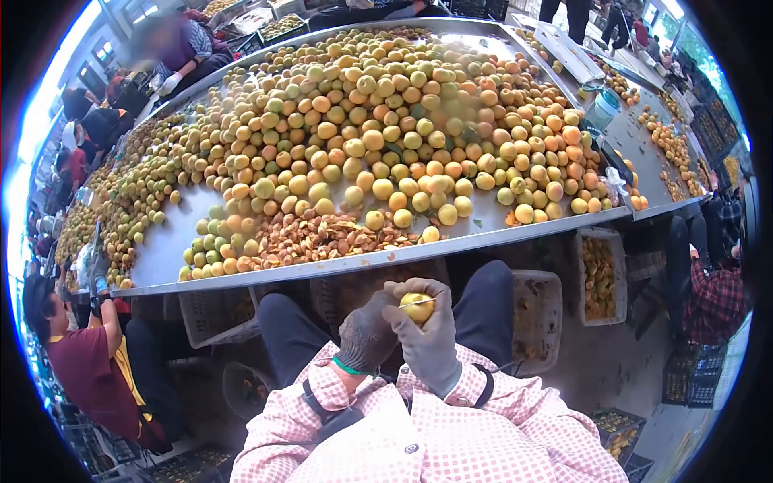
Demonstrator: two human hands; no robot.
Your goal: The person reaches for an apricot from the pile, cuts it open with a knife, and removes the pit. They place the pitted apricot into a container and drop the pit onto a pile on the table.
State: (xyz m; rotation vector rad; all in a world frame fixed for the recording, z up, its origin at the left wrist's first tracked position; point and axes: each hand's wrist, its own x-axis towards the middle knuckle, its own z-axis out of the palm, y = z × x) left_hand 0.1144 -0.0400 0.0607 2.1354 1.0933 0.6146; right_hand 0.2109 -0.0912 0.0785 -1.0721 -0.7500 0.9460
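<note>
My right hand [431,334], in a light grey glove, is closed around a yellow apricot [416,311] in front of my chest, above my lap. A thin knife blade [418,303] lies across the fruit's face. My left hand [366,332], in a darker, stained glove, is closed beside it at the blade's left end; the knife's handle is hidden. Beyond my hands, a heap of brown apricot pits [322,237] lies near the front edge of the metal table [173,241]. Many whole apricots [354,149], green to orange, are piled behind and beside the pits.
The table's raised rim [386,259] runs just past my knees. White crates [600,274] stand below it, one with fruit pieces. A clear jug [602,109] stands at the right. A person in a maroon shirt [84,374] works at left; another in plaid [718,299] sits at right.
</note>
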